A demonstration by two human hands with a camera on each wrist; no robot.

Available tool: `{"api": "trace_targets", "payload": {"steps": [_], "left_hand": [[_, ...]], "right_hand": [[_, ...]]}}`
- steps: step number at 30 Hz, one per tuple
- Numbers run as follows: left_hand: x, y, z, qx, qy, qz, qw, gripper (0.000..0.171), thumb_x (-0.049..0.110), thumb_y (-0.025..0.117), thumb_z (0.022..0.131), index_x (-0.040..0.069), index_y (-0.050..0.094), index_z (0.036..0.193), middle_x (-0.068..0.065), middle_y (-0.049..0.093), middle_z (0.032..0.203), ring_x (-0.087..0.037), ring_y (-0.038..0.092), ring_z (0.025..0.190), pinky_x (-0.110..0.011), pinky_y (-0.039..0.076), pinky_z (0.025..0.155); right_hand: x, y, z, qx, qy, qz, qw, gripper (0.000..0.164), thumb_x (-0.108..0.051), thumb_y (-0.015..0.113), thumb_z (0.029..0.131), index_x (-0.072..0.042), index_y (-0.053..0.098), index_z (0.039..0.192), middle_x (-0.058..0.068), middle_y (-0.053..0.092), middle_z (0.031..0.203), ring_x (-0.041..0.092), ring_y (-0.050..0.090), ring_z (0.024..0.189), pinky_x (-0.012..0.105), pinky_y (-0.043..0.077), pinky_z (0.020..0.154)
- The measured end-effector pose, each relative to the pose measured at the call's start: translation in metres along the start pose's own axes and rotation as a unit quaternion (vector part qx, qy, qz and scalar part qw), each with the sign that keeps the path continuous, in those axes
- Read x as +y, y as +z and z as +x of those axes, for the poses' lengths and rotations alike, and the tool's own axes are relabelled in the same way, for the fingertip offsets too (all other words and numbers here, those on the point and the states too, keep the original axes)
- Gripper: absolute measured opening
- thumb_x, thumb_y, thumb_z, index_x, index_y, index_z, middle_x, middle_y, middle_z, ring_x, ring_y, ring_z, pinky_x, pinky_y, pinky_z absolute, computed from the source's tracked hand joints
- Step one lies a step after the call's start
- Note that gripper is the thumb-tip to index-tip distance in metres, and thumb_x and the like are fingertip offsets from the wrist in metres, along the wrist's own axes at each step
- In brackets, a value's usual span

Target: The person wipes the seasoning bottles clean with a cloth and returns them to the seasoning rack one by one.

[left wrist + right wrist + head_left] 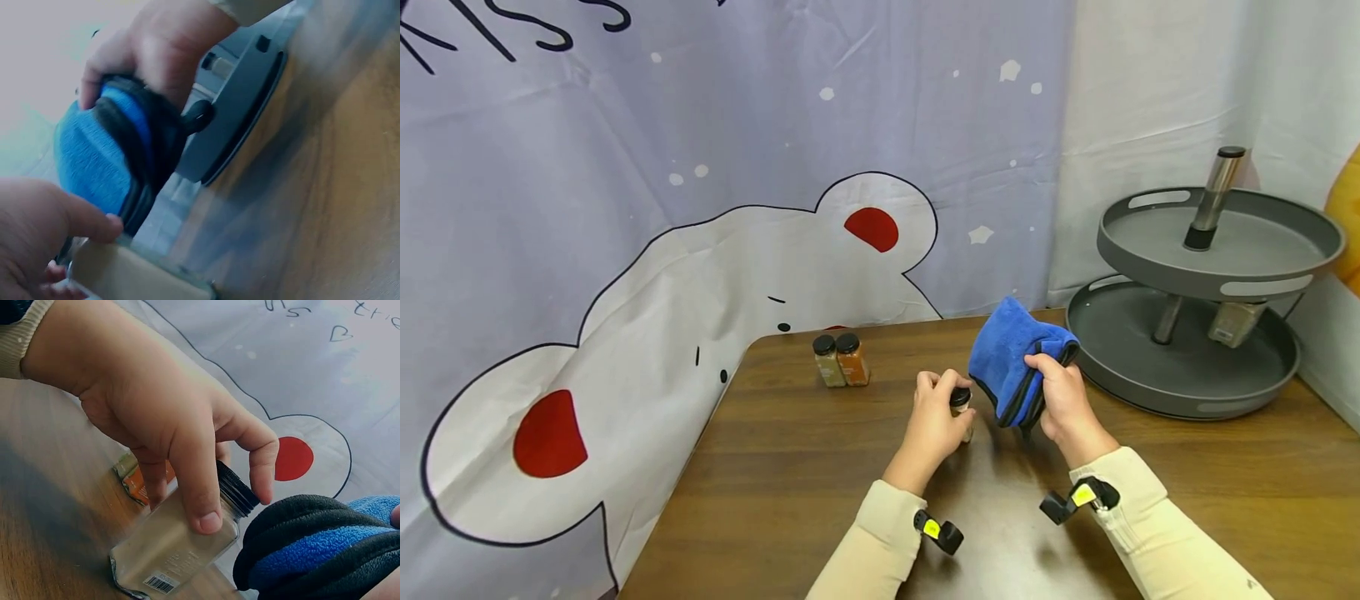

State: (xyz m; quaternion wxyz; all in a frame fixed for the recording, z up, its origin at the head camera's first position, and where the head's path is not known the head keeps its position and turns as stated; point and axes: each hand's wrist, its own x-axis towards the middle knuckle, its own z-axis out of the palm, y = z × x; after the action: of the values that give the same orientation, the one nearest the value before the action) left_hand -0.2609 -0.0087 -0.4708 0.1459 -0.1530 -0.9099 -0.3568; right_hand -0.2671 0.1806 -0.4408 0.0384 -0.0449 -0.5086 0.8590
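Note:
My left hand (934,421) grips a square glass spice jar (181,550) by its upper part. Pale beige powder shows through the glass, and a barcode label sits low on one side. The jar has a black screw lid (960,396), with a fingertip of the left hand at its edge in the right wrist view. To the right, my right hand (1066,404) holds a folded blue cloth (1009,354) with black edging, thumb on top. The cloth is raised above the table, close beside the jar's lid.
Two more spice jars with black lids, one greenish (829,364) and one orange (853,362), stand together toward the back of the wooden table (775,467). At the right is a grey two-tier round tray (1183,379), with another jar (1234,323) on its lower tier. A printed curtain (737,125) hangs behind.

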Motion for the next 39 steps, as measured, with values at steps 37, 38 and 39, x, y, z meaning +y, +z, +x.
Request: {"api": "trace_targets", "payload": {"steps": [37, 38, 39], "left_hand": [[-0.025, -0.021, 0.008, -0.155, 0.040, -0.101, 0.9820, 0.034, 0.004, 0.073, 0.090, 0.020, 0.062, 0.118, -0.004, 0.044, 0.113, -0.015, 0.045, 0.084, -0.022, 0.043, 0.071], [-0.026, -0.021, 0.008, -0.156, 0.040, -0.099, 0.9820, 0.034, 0.004, 0.073, 0.091, 0.021, 0.061, 0.118, -0.004, 0.043, 0.113, -0.014, 0.045, 0.084, -0.022, 0.043, 0.071], [-0.026, -0.021, 0.008, -0.156, 0.039, -0.099, 0.9820, 0.034, 0.004, 0.073, 0.091, 0.021, 0.061, 0.119, -0.004, 0.043, 0.113, -0.014, 0.044, 0.084, -0.023, 0.042, 0.072]], "right_hand": [[0.050, 0.014, -0.006, -0.019, 0.048, -0.211, 0.976, 0.030, -0.016, 0.058, 0.097, 0.005, 0.056, 0.119, -0.001, 0.064, 0.094, 0.011, 0.059, 0.085, 0.026, 0.049, 0.079], [0.049, 0.015, -0.007, -0.022, 0.046, -0.202, 0.978, 0.031, -0.014, 0.057, 0.097, 0.005, 0.055, 0.121, 0.000, 0.064, 0.095, 0.011, 0.059, 0.085, 0.026, 0.049, 0.079], [0.047, 0.016, -0.008, -0.025, 0.044, -0.189, 0.981, 0.032, -0.013, 0.057, 0.097, 0.006, 0.053, 0.123, 0.000, 0.064, 0.095, 0.011, 0.060, 0.085, 0.026, 0.050, 0.079]]}}
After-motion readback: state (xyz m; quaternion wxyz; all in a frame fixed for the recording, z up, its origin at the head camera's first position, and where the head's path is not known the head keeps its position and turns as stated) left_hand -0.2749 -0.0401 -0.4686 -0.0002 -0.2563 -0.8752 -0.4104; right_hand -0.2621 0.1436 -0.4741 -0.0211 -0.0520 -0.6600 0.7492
